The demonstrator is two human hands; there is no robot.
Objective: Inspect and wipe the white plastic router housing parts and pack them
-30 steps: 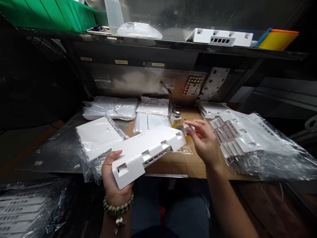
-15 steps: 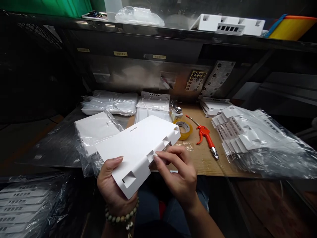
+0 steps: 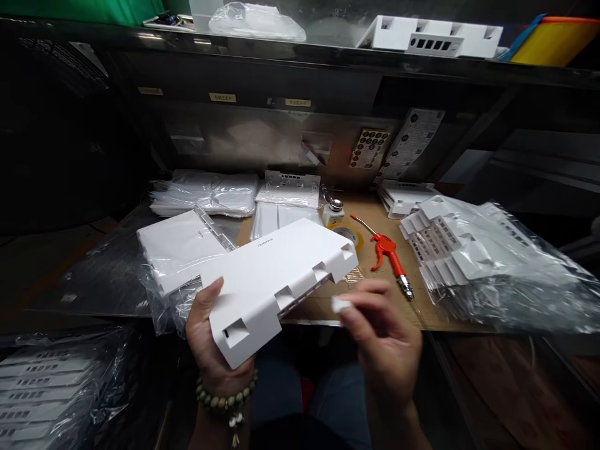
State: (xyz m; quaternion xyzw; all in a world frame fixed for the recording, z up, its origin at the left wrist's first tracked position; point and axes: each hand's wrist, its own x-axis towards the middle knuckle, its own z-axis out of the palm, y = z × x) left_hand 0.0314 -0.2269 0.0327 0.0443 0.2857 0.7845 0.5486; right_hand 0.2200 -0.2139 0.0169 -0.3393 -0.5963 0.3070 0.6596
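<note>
My left hand [image 3: 210,340] grips the near left corner of a white plastic housing [image 3: 276,281], held tilted above the table's front edge, its slotted side facing me. My right hand [image 3: 384,337] is a little to the right of the housing and apart from it, blurred by motion, its fingertips pinched on a small white piece [image 3: 340,304]. A bead bracelet [image 3: 227,400] circles my left wrist.
A pile of bagged white housings [image 3: 482,262] lies at the right. Another bagged housing [image 3: 180,247] lies at the left. A red air blow gun [image 3: 388,253], a tape roll [image 3: 347,233] and a small bottle [image 3: 334,212] sit on the cardboard-covered table [image 3: 375,294]. More bags lie at the back.
My right hand left the housing's slotted edge and pulled back to the right, with a small white piece in its fingertips. The housing tipped up slightly.
</note>
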